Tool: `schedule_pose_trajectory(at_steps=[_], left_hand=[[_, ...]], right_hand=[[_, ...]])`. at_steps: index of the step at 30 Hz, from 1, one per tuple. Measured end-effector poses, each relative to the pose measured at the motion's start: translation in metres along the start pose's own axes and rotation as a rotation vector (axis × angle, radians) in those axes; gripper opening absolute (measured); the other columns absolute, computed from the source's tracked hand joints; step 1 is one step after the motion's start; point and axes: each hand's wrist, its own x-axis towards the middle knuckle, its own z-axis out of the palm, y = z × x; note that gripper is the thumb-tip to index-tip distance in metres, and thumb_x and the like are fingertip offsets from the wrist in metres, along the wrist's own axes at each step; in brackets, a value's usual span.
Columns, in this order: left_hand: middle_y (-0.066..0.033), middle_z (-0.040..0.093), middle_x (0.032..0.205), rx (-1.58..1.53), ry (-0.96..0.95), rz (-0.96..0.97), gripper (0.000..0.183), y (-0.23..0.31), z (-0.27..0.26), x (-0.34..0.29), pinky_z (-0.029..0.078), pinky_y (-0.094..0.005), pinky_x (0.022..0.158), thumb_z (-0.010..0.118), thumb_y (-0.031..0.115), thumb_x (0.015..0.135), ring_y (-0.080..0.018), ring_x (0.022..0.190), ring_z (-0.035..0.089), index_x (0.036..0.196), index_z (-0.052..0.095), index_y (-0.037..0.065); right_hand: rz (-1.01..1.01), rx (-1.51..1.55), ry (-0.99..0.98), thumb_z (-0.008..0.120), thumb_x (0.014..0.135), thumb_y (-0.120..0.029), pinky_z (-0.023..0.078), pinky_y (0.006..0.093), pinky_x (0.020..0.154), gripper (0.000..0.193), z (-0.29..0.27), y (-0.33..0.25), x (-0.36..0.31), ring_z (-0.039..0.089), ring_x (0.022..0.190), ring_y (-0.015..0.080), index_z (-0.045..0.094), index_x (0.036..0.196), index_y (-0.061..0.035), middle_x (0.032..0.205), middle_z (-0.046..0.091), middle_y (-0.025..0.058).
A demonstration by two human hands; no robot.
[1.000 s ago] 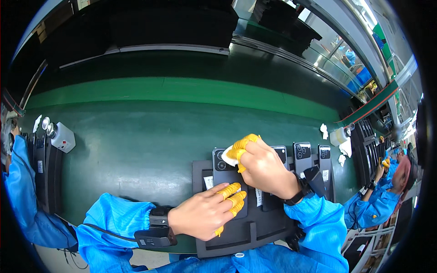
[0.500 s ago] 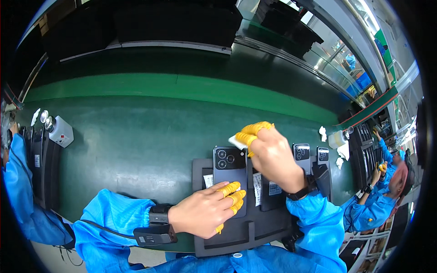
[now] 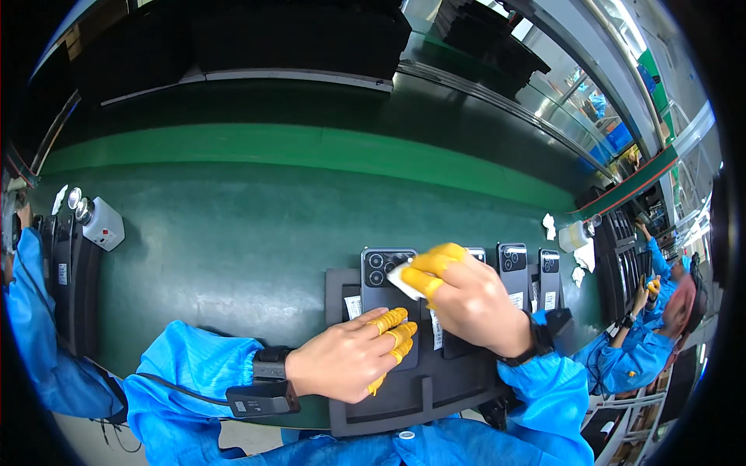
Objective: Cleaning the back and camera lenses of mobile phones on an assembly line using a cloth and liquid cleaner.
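Note:
A dark grey smartphone [image 3: 378,297] lies back side up in a black foam tray [image 3: 365,419], its camera block at the far end. My left hand [image 3: 334,363], with yellow finger cots, presses curled fingers onto the lower back of the phone and steadies it. My right hand [image 3: 475,307], also in yellow finger cots, pinches a folded white wipe [image 3: 406,281] over the phone's upper right, beside the camera lenses. It partly covers another phone in the tray. Two more phones, a middle one [image 3: 513,260] and a right one [image 3: 549,268], lie to the right.
A white solvent bottle [image 3: 104,225] stands at the left beside stacked black trays [image 3: 76,295]. Toward the right are another bottle [image 3: 573,236] and crumpled wipes [image 3: 549,226]. Co-workers in blue sit on both sides; one [image 3: 645,342] is at the right. A green ledge [image 3: 303,144] crosses behind.
My right hand has lowered the white wipe from above the phone's far right corner toward me, onto the area by the lenses. My left hand stays on the phone.

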Motion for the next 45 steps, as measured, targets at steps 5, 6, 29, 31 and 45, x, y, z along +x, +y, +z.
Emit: schedule_pose_trajectory(at_steps=[5, 6, 29, 31, 45], left_hand=[[-0.0107, 0.064, 0.097, -0.078, -0.034, -0.002, 0.037, 0.001, -0.003, -0.002, 0.040, -0.0447, 0.114, 0.069, 0.020, 0.067, -0.0295, 0.105, 0.063, 0.100, 0.071, 0.001], [-0.0098, 0.063, 0.093, -0.084, -0.056, -0.018, 0.036, 0.002, -0.003, -0.003, 0.040, -0.0449, 0.113, 0.069, 0.020, 0.067, -0.0292, 0.104, 0.063, 0.098, 0.071, 0.002], [-0.0154, 0.063, 0.130, -0.024, 0.027, -0.009, 0.035, 0.002, 0.002, 0.001, 0.041, -0.0451, 0.113, 0.068, 0.018, 0.071, -0.0292, 0.123, 0.059, 0.102, 0.072, 0.001], [-0.0159, 0.061, 0.133, -0.027, 0.012, 0.000, 0.036, 0.001, 0.001, 0.001, 0.039, -0.0457, 0.114, 0.068, 0.019, 0.071, -0.0294, 0.125, 0.058, 0.102, 0.072, 0.001], [-0.0106, 0.068, 0.111, -0.065, -0.032, -0.031, 0.030, 0.003, -0.002, 0.000, 0.045, -0.0432, 0.109, 0.069, 0.019, 0.069, -0.0254, 0.107, 0.066, 0.094, 0.073, 0.004]], right_hand=[[-0.063, 0.031, -0.058, 0.067, 0.068, -0.011, 0.055, 0.0374, 0.077, 0.021, 0.033, -0.009, 0.007, 0.063, 0.090, 0.0276, 0.070, 0.086, -0.0003, 0.087, 0.060, 0.0094], [-0.114, 0.028, -0.082, 0.067, 0.068, -0.011, 0.055, 0.0377, 0.077, 0.020, 0.031, -0.007, 0.002, 0.063, 0.090, 0.0274, 0.070, 0.084, -0.0004, 0.087, 0.060, 0.0093], [0.035, -0.034, -0.018, 0.069, 0.065, 0.001, 0.055, 0.0388, 0.072, 0.024, -0.005, 0.011, -0.003, 0.063, 0.085, 0.0309, 0.068, 0.089, 0.0011, 0.092, 0.065, 0.0125], [0.036, -0.035, 0.010, 0.068, 0.065, 0.002, 0.055, 0.0395, 0.072, 0.026, 0.008, 0.012, 0.005, 0.063, 0.085, 0.0319, 0.068, 0.090, 0.0010, 0.094, 0.064, 0.0132], [-0.071, 0.004, 0.027, 0.065, 0.072, -0.009, 0.054, 0.0391, 0.075, 0.018, 0.045, 0.001, 0.020, 0.064, 0.083, 0.0313, 0.067, 0.086, 0.0012, 0.086, 0.062, 0.0126]])
